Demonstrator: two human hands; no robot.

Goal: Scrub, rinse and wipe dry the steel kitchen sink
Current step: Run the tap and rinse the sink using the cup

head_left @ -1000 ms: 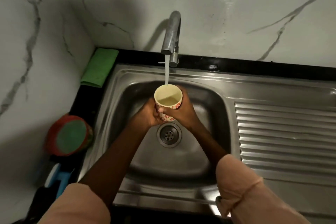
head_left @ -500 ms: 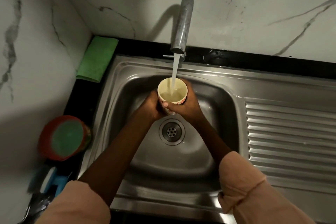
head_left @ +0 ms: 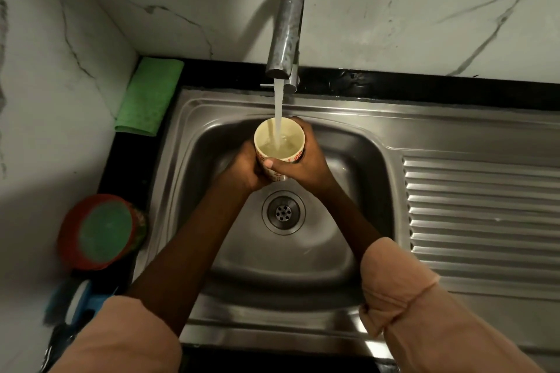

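A cream cup [head_left: 277, 139] with red flower prints is held upright over the steel sink basin [head_left: 357, 160], above the drain [head_left: 283, 212]. My left hand [head_left: 244, 168] grips its lower left side and my right hand [head_left: 306, 162] wraps round its right side, thumb across the front. Water streams from the steel tap [head_left: 286, 30] straight into the cup, which is partly filled.
A folded green cloth [head_left: 150, 95] lies on the black counter at the back left. A red-rimmed round container with a green top [head_left: 101, 232] and a blue and white object [head_left: 77, 301] stand at the left. The ribbed drainboard [head_left: 481, 221] stretches to the right.
The water level in the cup has risen as the tap keeps running. Both hands keep their hold on the cup; the view has shifted slightly.
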